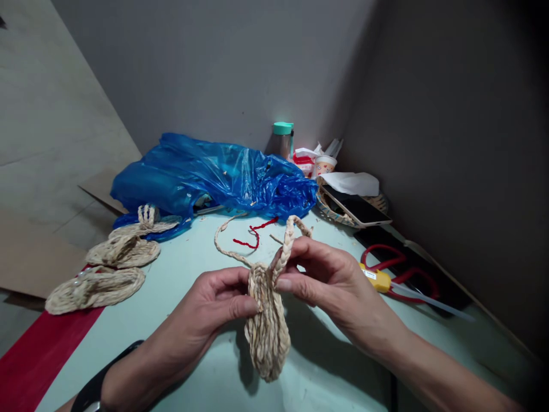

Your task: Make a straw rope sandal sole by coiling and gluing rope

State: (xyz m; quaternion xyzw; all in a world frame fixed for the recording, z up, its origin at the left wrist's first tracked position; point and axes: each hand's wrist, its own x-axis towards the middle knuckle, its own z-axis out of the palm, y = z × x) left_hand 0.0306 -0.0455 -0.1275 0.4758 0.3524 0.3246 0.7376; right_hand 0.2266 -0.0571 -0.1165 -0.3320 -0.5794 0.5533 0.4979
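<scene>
My left hand pinches the upper edge of a small woven straw sole that hangs above the pale green table. My right hand is closed on a braided straw strap that rises from the top of the sole. A thinner straw cord loops from the piece back over the table. A dark wristband shows on my left wrist.
Finished woven straw pieces lie at the left. A blue plastic bag lies behind, with a red string before it. Red-handled scissors, a phone on a woven basket, a paper cup and a teal-capped bottle stand right.
</scene>
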